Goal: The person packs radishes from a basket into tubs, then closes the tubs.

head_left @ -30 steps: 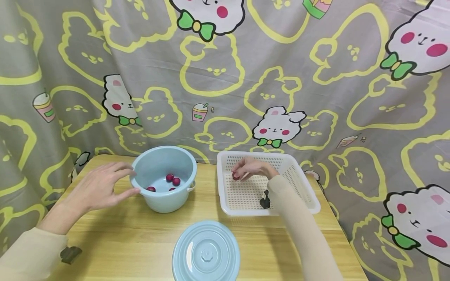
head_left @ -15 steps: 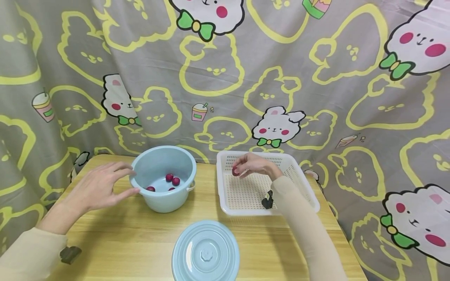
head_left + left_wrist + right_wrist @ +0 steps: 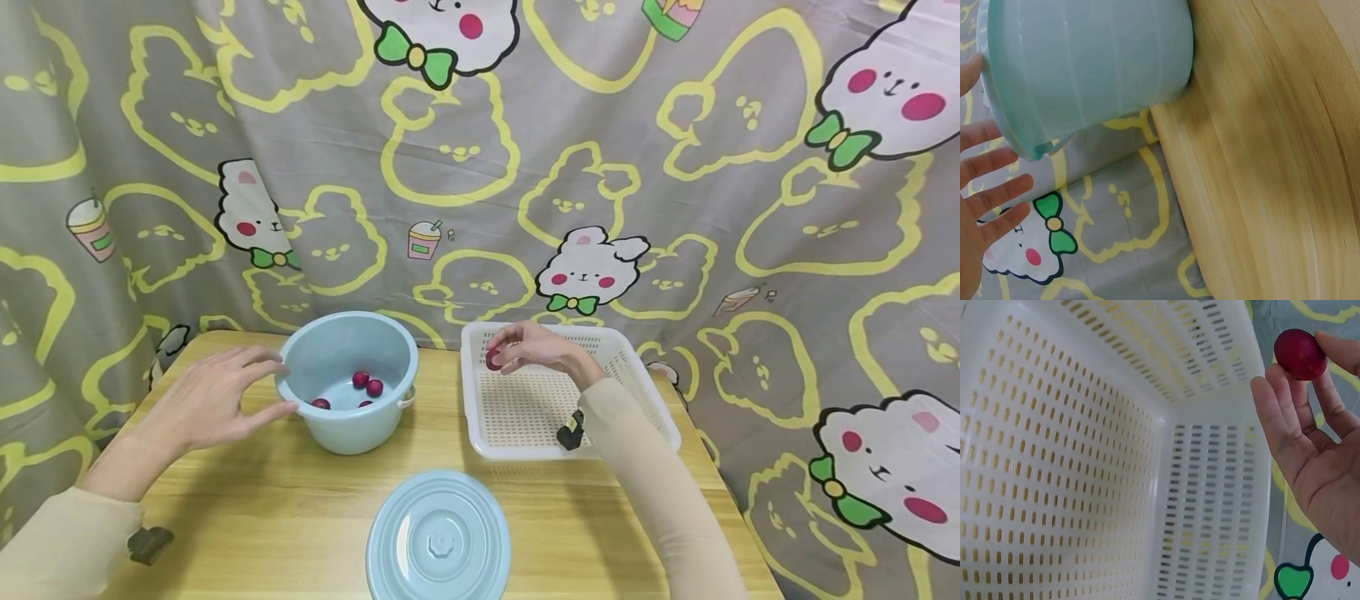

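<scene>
My right hand (image 3: 534, 347) pinches a dark red plum (image 3: 1300, 355) between thumb and fingertips, over the back left of the white slotted basket (image 3: 474, 417). In the right wrist view the plum is level with the basket's rim, and the hand's other fingers are loosely bent. My left hand (image 3: 206, 400) has its fingers spread at the left rim of the light blue bucket (image 3: 356, 433), thumb and fingertips right at the edge. Several plums (image 3: 374, 387) lie on the bucket's floor, some partly hidden by the near wall.
A round blue lid (image 3: 439, 537) lies knob up on the wooden table (image 3: 285, 517), in front of the bucket and basket. A patterned grey curtain (image 3: 337, 150) hangs close behind the table. Dark camera mounts sit at both wrists.
The right hand has risen slightly from low in the basket and shifted a little left, carrying the plum. The left hand and the bucket have stayed put.
</scene>
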A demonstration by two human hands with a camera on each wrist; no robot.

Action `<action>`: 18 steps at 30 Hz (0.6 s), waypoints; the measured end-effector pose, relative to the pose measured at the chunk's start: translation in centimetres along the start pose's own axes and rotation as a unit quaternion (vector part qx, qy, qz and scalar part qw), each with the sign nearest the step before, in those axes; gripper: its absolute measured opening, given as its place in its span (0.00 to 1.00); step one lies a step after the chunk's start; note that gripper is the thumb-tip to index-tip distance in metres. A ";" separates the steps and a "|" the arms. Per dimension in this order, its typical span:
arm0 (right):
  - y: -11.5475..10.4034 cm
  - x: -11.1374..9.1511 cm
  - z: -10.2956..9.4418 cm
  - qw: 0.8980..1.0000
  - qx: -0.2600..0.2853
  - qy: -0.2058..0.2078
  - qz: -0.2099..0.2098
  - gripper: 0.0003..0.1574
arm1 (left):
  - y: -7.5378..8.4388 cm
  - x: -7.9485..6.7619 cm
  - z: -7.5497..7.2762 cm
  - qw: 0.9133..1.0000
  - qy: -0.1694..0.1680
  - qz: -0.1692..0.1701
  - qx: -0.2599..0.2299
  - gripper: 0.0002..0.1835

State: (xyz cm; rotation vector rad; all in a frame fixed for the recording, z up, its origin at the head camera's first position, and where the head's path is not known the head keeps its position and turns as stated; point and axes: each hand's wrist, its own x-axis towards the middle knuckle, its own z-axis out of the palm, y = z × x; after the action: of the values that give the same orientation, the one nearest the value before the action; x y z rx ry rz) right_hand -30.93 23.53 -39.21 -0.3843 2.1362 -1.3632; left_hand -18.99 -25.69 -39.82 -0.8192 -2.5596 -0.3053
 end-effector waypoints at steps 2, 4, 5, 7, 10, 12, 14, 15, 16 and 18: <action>-0.3 0.0 0.3 1.000 0.005 0.008 -0.005 0.22 | 0.0 0.0 0.0 1.000 0.002 0.001 -0.002 0.25; -0.6 -0.1 0.7 1.000 0.008 0.016 -0.008 0.20 | 0.0 0.0 0.0 1.000 0.004 0.004 -0.002 0.25; -0.7 -0.1 0.8 1.000 0.008 0.019 -0.010 0.20 | 0.0 0.0 0.0 1.000 0.004 0.005 -0.002 0.25; -1.0 -0.1 1.1 1.000 0.010 0.023 -0.016 0.20 | 0.1 0.0 -0.1 1.000 0.003 0.003 -0.003 0.25; -1.7 -0.2 1.7 0.999 0.004 0.019 -0.032 0.20 | 0.1 0.0 -0.1 1.000 -0.002 -0.002 -0.004 0.25; -2.2 -0.3 2.0 0.999 0.001 0.012 -0.042 0.21 | 0.2 0.0 -0.2 1.000 -0.005 -0.007 -0.005 0.25; -2.7 -0.3 2.5 0.999 -0.002 0.006 -0.051 0.20 | 0.2 -0.1 -0.2 1.000 -0.007 -0.008 -0.004 0.25; -2.9 -0.4 2.6 0.999 -0.003 0.004 -0.054 0.19 | 0.2 -0.1 -0.2 1.000 -0.007 -0.007 -0.003 0.25; -3.1 -0.4 2.8 0.998 -0.002 0.002 -0.058 0.19 | 0.2 -0.1 -0.2 1.000 -0.007 -0.008 -0.002 0.25; -3.6 -0.5 3.3 0.998 -0.002 0.001 -0.067 0.19 | 0.1 -0.1 -0.2 1.000 -0.006 -0.008 -0.001 0.26</action>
State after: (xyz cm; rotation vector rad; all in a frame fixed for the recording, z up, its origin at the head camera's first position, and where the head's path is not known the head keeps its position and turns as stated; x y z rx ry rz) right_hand -28.75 19.82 -36.84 -0.5375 2.1479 -1.4328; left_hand -18.81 -25.68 -39.67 -0.8029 -2.5793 -0.3083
